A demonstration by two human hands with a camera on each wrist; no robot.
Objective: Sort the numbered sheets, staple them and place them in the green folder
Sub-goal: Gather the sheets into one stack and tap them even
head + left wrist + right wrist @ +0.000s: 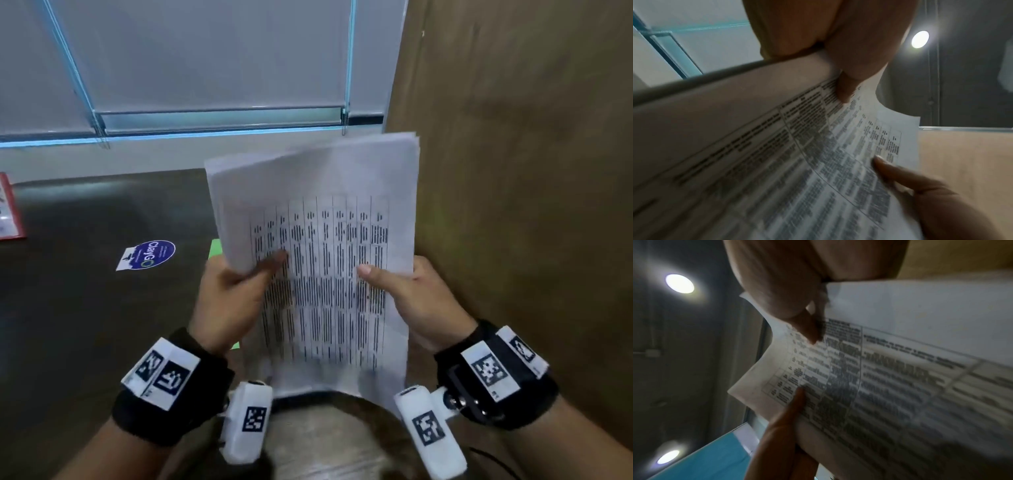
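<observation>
A stack of white sheets (325,267) printed with a table stands upright above the dark table, held between both hands. My left hand (236,291) grips its left edge, thumb laid across the print. My right hand (407,294) grips the right edge, thumb on the front page. The left wrist view has the sheets (777,154) with my left thumb (849,78) on them; the right wrist view shows the same sheets (890,378) under my right thumb (805,324). A green folder (215,247) peeks out on the table behind the sheets, mostly hidden. No stapler is in view.
The dark table (85,308) carries a blue round sticker (150,255) and, at the far left edge, a red-framed card (8,209). A brown partition (520,171) rises close on the right. A frosted glass wall (205,61) stands behind the table.
</observation>
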